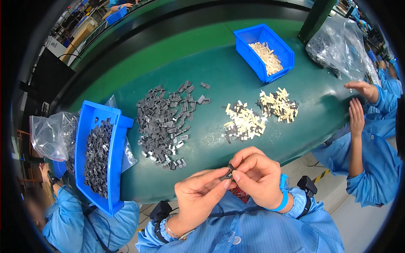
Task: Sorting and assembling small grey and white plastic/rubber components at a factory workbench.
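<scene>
Between my two hands, just off the table's near edge, is a small dark grey plastic part (228, 173). My left hand (200, 192) pinches it from the left with thumb and forefinger. From the right, the fingertips of my right hand (259, 177) close on its other end. A wide pile of similar dark grey plastic parts (162, 120) lies on the table ahead of my left hand. Beyond my right hand are two small heaps of cream and black pieces, one nearer (244, 122) and one farther (278, 105). Fingers cover much of the held part.
A blue bin (116, 168) of dark parts stands at the left by a clear plastic bag (50, 135). Another blue bin (287, 55) holds cream pieces at the back right, near a bag (337, 46) and a green post (316, 19). People in blue sit at both sides.
</scene>
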